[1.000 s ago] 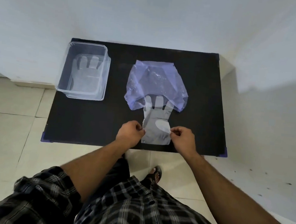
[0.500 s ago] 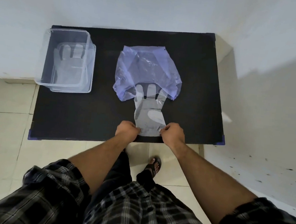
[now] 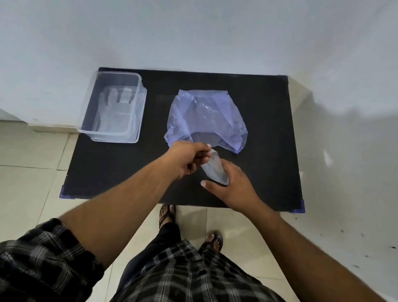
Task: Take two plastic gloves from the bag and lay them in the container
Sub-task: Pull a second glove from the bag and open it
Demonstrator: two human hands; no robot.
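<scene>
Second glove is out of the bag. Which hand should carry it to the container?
Left. The left hand pinches the glove, and the container sits on its side; the right hand looks open.

Clear glossy plastic container (image 3: 138,113); crinkled film bag (image 3: 205,118); matt table (image 3: 263,155).

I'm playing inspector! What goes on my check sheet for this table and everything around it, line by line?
Surface: black table, flat and dark.
Job's things: clear container at the table's far left, with the first glove lying flat inside. The purple bag is mid-table. The second glove is bunched, just in front of the bag.
Clutter: nothing seen.
Hands: the left hand pinches the second glove's top end. The right hand is at its lower end, thumb out, grip unclear.
Cables: nothing seen.
Surroundings: white wall, tiled floor, and sandalled feet by the near edge.
</scene>
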